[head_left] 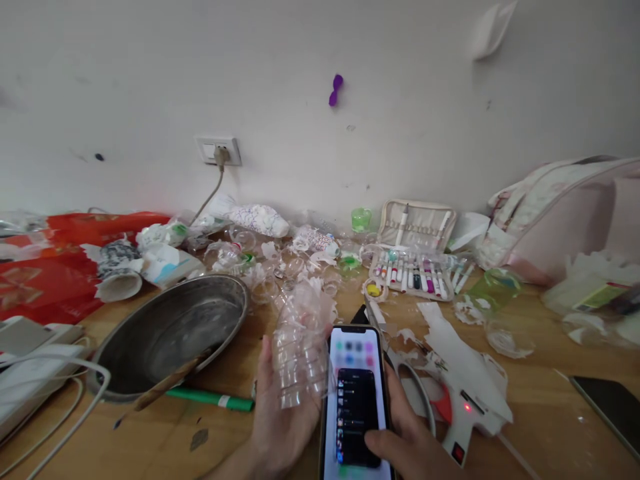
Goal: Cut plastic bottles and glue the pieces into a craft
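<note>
Smartphone (pixel 354 413), screen lit, clasped between thumb and fingers of the right hand (pixel 413 433). The left hand (pixel 285 427), fingers curled, cradles a clear plastic bottle piece (pixel 300 360) (apparently already cut, nothing visibly attached). Beyond: scissors (pixel 425 389) and a glue gun (pixel 463 373), neither gripped; outermost, an open marker case (pixel 417 231).

the clear, ridged plastic bottle piece (pixel 303 357) was see-through and creased, held roughly upright in the left hand (pixel 285 430), right of the metal basin (pixel 130 343). the phone (pixel 356 413), farther right of the basin, was tilted up in the right hand (pixel 417 437), its lit screen showing a dark window over blurred icons.
</note>
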Tool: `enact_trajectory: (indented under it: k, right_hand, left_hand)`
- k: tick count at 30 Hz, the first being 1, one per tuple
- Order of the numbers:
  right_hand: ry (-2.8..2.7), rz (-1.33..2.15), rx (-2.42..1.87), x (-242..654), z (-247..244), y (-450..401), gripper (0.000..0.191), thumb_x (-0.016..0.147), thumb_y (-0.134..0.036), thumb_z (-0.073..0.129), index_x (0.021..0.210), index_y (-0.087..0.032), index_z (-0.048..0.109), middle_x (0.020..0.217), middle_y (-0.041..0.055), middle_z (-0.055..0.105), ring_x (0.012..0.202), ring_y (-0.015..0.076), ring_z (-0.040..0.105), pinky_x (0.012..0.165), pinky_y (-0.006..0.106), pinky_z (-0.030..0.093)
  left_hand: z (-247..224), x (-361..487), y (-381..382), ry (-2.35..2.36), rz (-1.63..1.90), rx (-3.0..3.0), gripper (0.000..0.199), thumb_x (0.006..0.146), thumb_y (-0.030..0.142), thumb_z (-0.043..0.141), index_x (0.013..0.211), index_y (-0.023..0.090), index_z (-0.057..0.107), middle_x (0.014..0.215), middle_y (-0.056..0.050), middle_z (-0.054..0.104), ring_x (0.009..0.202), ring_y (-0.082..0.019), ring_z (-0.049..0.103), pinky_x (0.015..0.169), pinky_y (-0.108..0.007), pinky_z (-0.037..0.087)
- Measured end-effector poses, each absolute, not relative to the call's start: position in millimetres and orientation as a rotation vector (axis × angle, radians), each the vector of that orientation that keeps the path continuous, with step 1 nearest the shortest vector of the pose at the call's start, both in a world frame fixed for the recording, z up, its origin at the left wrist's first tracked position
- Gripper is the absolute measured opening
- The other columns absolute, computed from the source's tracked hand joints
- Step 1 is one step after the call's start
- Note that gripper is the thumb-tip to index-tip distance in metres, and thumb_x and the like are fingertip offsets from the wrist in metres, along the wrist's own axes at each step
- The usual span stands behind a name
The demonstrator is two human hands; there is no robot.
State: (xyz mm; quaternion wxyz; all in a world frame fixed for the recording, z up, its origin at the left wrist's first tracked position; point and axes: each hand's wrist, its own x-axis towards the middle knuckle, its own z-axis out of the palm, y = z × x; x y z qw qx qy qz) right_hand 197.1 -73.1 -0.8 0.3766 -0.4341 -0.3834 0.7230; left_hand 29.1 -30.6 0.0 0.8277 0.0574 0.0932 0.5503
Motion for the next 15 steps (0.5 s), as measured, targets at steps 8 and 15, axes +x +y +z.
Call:
enact_trajectory:
  k: [8,15]
  right_hand:
    - [-0.761,1.789,-1.155,192.0,3.0,-69.5,0.058,0.071,-0.04,0.064,0.123,-0.02,0.047,0.107,0.0038,0.071,0.094,0.0238,0.066,0.081,0.033,0.048]
    - [-0.727,1.737,-1.243,191.8,1.4,-67.8,0.067,0.066,-0.061,0.067,0.118,-0.019,0.054,0.106,0.0067,0.072,0.099,0.027,0.065,0.092,0.039,0.044]
  left_hand:
    - [-3.2,30.2,-32.5,-0.023,1.113,0.196,0.051,0.091,0.05,0.036,0.121,0.018,0.061,0.122,-0.01,0.066,0.115,-0.021,0.06,0.103,-0.034,0.041]
    - [-1.0,31.0,-34.9,-0.07,1.116,0.238,0.05,0.092,0.05,0.033,0.124,0.02,0.058,0.126,-0.006,0.063,0.12,-0.019,0.056,0.106,-0.032,0.038]
